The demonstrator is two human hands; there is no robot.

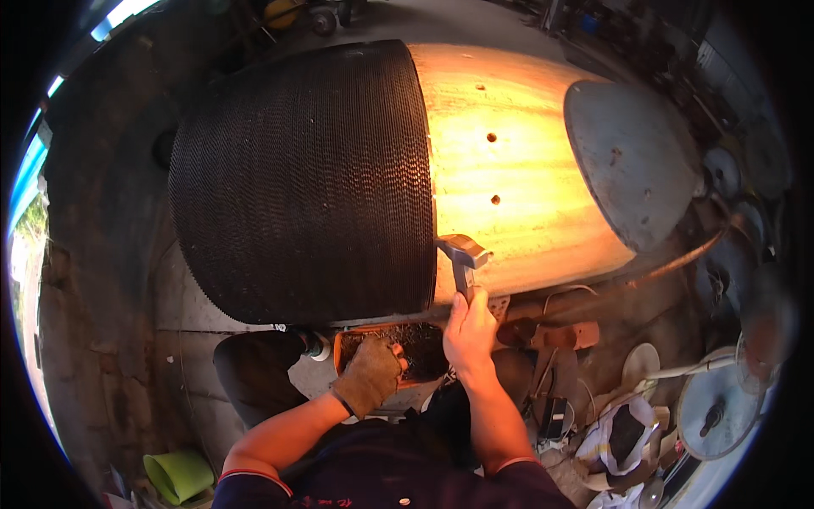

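Note:
A hammer (463, 256) is in my bare right hand (471, 332), its head up against the lower part of a large drum, by the seam between dark and pale surface. The left part of the drum carries dense dark ridged rows (305, 187); the right part is bare pale wood (526, 161) with a few dark holes, brightly lit. My left hand (371, 373), in a brown work glove, dips into an orange tray (343, 349) holding many thin small pieces, perhaps nails. Its fingers are curled together with bare tips showing; what they pinch is too small to make out.
A grey round end plate (632, 165) closes the drum's right end. At lower right are grey discs (719, 414), a white sack (623, 437) and a brown metal bracket (564, 338). A green bucket (178, 475) is on the floor at lower left.

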